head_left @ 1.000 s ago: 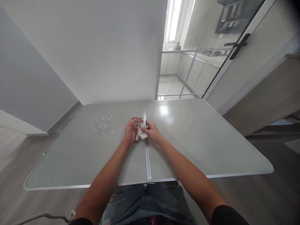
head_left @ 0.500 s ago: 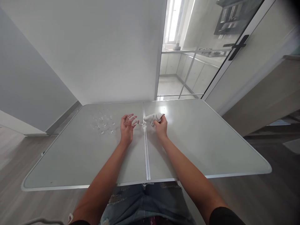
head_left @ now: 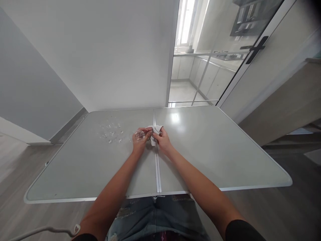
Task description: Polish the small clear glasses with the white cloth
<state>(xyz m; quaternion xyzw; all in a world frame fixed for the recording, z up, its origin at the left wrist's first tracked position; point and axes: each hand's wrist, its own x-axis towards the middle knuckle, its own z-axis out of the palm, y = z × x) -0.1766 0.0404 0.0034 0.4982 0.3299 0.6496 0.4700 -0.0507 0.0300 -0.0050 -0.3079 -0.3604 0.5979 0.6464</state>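
Note:
A clear stemmed glass (head_left: 139, 135) lies sideways in my left hand (head_left: 140, 144), its bowl facing left. Fingers of that hand are wrapped around the glass near the bowl and stem. My right hand (head_left: 163, 140) pinches a pale grey cloth (head_left: 154, 130), which is bunched over the stem and foot end of the glass. Both hands are nearly touching above the table's centre seam. The cloth hides the glass's foot. Left of my hands, a group of clear, shiny glassware (head_left: 110, 131) stands on the table; single pieces are hard to make out.
The pale folding table (head_left: 200, 160) has a metal rim and a centre seam (head_left: 157, 170). A white wall (head_left: 120, 67) rises behind its far edge. At the right back is a glass door with a black handle (head_left: 257, 50). A pale cable (head_left: 47, 229) shows at lower left.
My right hand has moved left with the cloth, which now wraps the stem and foot end of the glass. My left hand has shifted slightly right, turning the glass a little.

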